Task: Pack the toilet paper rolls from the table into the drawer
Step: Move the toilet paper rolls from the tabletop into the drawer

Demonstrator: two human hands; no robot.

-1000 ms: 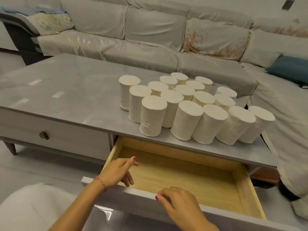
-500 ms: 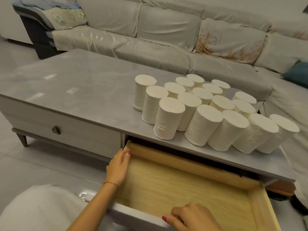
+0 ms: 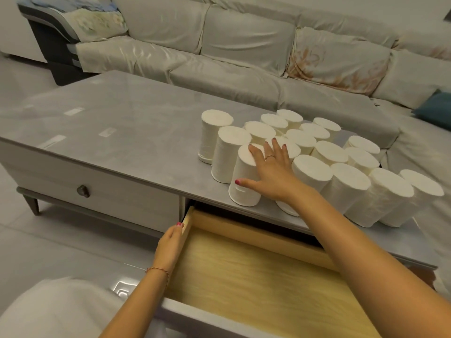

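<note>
Your right hand (image 3: 271, 172) has left the front of the drawer (image 3: 256, 276) and gone up to the rolls on the table (image 3: 122, 142), and your left hand (image 3: 170, 242) has slid to the far end of the drawer's left wall. The right hand is spread wide: its fingers lie over the top of the front roll (image 3: 244, 186) and the roll just behind it, and its thumb touches the front roll's side, but it has not closed yet. The left hand rests against the drawer wall with its fingers close together and holds no roll; you cannot tell if it grips the wood. All the rolls stand upright on the table, packed close and touching, right above the open drawer, which has nothing in it. These rolls look light and soft, so you likely will not need much push to lift one. They seem to be wrapped in thin smooth film, so they may be a bit slippery. Take a roll around its middle, thumb on one side and fingers on the other, and squeeze gently so it does not get squashed. Watch out, because a bump could tip its neighbours like dominoes. Now count: seventeen rolls on the table, none in the drawer, one open drawer, and two hands.
</note>
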